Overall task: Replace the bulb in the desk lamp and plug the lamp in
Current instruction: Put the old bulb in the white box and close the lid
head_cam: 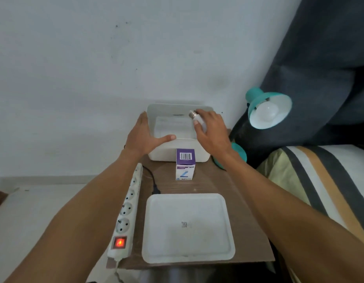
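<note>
My right hand (212, 131) grips a white bulb (197, 118) over the right side of an open white box (156, 111), its metal screw base pointing up and left. My left hand (145, 137) holds the box's near left corner, thumb laid along the front rim. A teal desk lamp (256, 97) stands at the right with another white bulb (266, 111) in its shade; its teal base (241, 153) shows behind my right wrist. A purple and white bulb carton (185, 164) stands upright in front of the box.
A white power strip (127, 209) with a lit red switch lies along the table's left edge. A black plug and cord (154, 186) lie beside it. The white box lid (188, 227) lies at the front. A dark headboard and striped bedding (320, 180) are on the right.
</note>
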